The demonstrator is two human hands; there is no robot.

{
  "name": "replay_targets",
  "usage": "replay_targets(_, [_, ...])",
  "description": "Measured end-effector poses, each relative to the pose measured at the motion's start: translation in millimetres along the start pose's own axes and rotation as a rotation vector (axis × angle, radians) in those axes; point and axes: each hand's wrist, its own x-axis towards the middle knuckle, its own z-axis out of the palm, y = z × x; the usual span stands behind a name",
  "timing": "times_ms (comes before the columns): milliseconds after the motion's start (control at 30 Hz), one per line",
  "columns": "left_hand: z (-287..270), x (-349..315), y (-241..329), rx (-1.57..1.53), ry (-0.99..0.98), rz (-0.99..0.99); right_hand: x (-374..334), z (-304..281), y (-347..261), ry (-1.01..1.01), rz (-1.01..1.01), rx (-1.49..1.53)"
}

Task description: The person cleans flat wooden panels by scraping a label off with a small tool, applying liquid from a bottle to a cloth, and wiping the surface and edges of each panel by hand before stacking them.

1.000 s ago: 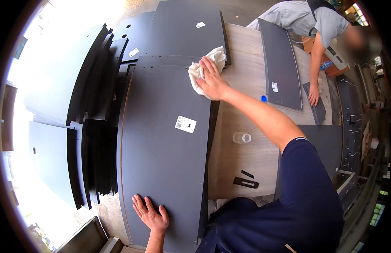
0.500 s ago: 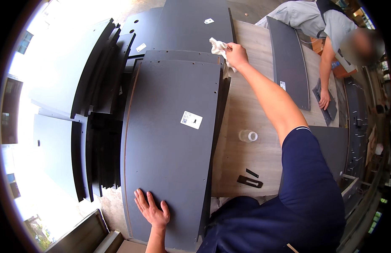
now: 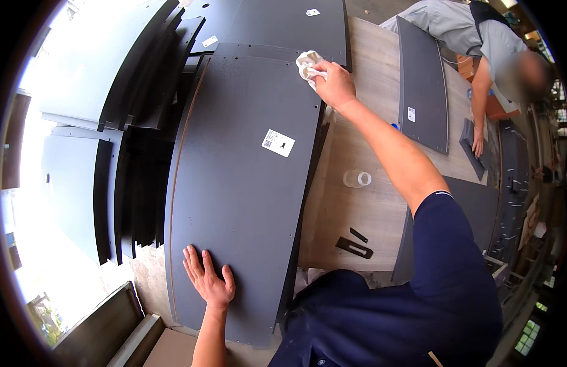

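A long dark grey panel (image 3: 240,183) lies in front of me, with a white label (image 3: 279,143) stuck on it and a brown groove along its left side. My left hand (image 3: 211,279) rests flat on its near left part, fingers spread. At the far right corner of the panel, my right hand (image 3: 337,85) is closed around a crumpled white cloth (image 3: 308,66), which touches the surface by the small holes there.
Stacked dark panels (image 3: 130,79) stand on the left. On the wooden tabletop (image 3: 375,229) are a clear jar (image 3: 357,178) and a dark slotted piece (image 3: 354,248). At the upper right, a co-worker (image 3: 461,37) leans over, one hand on a small dark panel (image 3: 471,147).
My right hand has brought the cloth from the panel's right edge onto its far right corner. My left hand stays flat on the panel. The view has shifted slightly.
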Motion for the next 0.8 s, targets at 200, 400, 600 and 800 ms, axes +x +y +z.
replay_targets(200, [0.3,-5.3,0.5,-0.015,0.025,-0.011,-156.1,-9.1,-46.9,-0.187,-0.264,0.062])
replay_targets(400, [0.9,0.1,3.3,-0.027,0.024,-0.017,-114.7,-26.4,-50.4,-0.16,-0.188,-0.2])
replay_targets(600, [2.7,-6.4,-1.8,-0.038,0.022,-0.061,-205.2,-22.2,-86.2,-0.307,-0.356,-0.157])
replay_targets(800, [3.6,-5.3,2.1,-0.067,0.05,-0.079,-277.0,-16.5,-125.2,-0.259,-0.442,-0.097])
